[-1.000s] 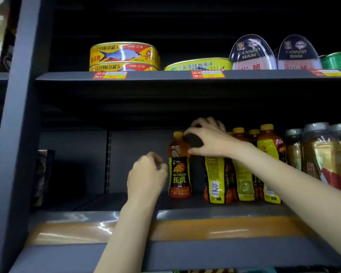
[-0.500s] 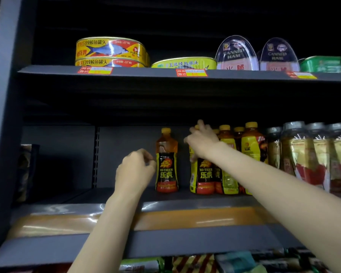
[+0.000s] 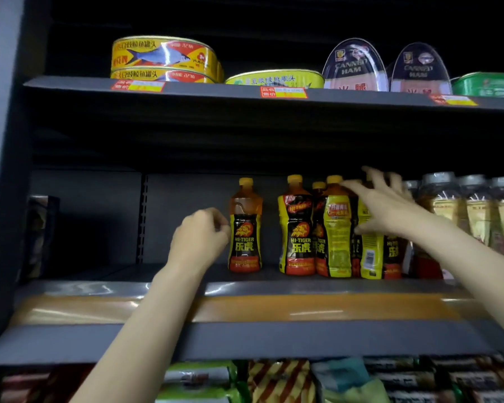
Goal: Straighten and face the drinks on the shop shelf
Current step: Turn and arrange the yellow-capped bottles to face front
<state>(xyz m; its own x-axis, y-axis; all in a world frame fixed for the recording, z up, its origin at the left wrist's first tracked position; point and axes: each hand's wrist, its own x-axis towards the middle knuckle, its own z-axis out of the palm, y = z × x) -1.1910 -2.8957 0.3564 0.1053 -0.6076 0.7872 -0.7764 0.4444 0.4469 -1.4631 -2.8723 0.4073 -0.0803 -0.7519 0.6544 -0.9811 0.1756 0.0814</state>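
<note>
1. Nearest, low in the frame, the grey shelf lip (image 3: pixel 245 338) runs across, and both forearms reach over it. The packets on the tier below play no part.

2. Left of centre, the left hand (image 3: pixel 200 238) is loosely curled, fingers drawn in and holding nothing. It sits just beside the lone bottle (image 3: pixel 245 225), and whether it touches is hard to tell. That bottle stands upright, logo forward, as it did a second ago.

3. Right of centre, the right hand (image 3: pixel 387 206) has left the bottle it gripped half a second ago. It is now spread wide, fingers blurred, over the tops and shoulders of the bottle cluster (image 3: pixel 336 228) further right. It clasps nothing yet.

4. The second bottle (image 3: pixel 296 228), just released, now shows its tiger logo to the front. A second ago it showed its yellow back label and barcode. So two bottles are faced.

5. In the cluster, at least two bottles show yellow back panels, one with a barcode. These probably need turning next.

6. Farthest, at upper frame, the fish tins (image 3: pixel 163 58) sit untouched.
</note>
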